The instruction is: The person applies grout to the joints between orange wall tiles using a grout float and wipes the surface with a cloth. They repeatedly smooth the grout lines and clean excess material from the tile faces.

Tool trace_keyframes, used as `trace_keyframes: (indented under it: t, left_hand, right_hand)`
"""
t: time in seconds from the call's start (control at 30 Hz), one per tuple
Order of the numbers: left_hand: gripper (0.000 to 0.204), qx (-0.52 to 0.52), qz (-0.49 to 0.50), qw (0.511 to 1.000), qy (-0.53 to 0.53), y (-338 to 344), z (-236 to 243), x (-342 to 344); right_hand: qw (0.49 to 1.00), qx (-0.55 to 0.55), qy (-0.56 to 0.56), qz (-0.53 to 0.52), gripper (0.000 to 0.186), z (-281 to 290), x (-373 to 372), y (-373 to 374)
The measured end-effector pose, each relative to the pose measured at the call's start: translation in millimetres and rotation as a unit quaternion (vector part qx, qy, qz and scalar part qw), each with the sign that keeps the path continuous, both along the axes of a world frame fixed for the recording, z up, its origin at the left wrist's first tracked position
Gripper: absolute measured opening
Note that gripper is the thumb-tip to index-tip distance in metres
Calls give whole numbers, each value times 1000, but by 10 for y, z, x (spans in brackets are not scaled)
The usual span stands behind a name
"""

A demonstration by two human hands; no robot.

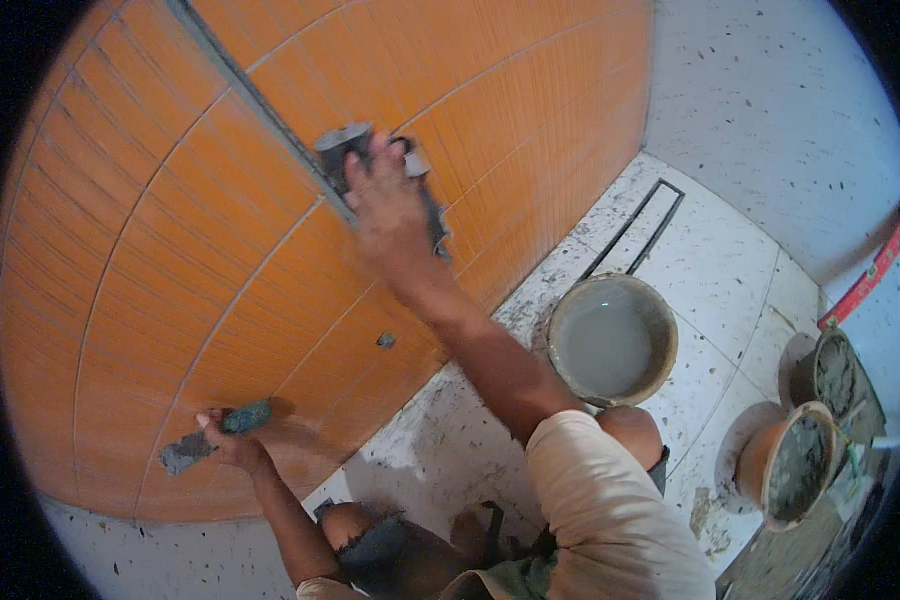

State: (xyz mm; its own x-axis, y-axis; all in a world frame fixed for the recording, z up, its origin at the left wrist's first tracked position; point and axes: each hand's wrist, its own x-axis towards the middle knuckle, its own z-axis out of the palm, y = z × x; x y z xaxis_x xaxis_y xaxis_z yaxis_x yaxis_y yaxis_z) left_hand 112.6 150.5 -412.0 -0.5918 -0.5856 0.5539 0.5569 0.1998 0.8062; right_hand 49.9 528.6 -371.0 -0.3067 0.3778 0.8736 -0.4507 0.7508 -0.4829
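My right hand (388,205) is pressed to the orange tiled wall (220,240), beside a raised grey strip (235,70) running diagonally up it. Its fingers grip a dark grey, mortar-smeared hand tool (338,148) with a rounded end; the hand covers much of it, so its exact kind is unclear. Lower on the wall, my left hand (234,442) is closed round a flat green-grey slab (186,454), stained with mortar. The slab's two ends stick out either side of the fingers. Thin grout lines and grey streaks mark the tiles. A small grey fitting (386,341) shows between my arms.
A bucket of cloudy grey water (662,352) stands by my right knee, with a narrow black metal loop (660,228) beyond it. Two mortar-filled buckets (757,468) (802,375) are at right, near a red spirit level (870,272) leaning on the speckled white wall (770,110). Splattered white tiles (710,270) cover the floor.
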Motion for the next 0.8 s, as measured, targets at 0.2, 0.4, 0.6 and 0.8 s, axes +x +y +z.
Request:
trace_keyframes:
  t: [0.2,0.4,0.6,0.8]
  left_hand:
    - [34,21,-45,999,-20,16,68,-12]
    - [31,-76,-22,997,18,113,10,-25]
    - [29,-67,-231,971,-19,477,16,93]
    - [41,-70,-396,909,-109,1365,-136,417]
  right_hand:
    - [967,-237,19,-95,34,-186,-208,1187]
    - [981,-174,57,-70,23,53,-62,970]
    - [927,-104,-59,355,13,253,539,-91]
    - [809,-252,-128,516,16,131,1026,-822]
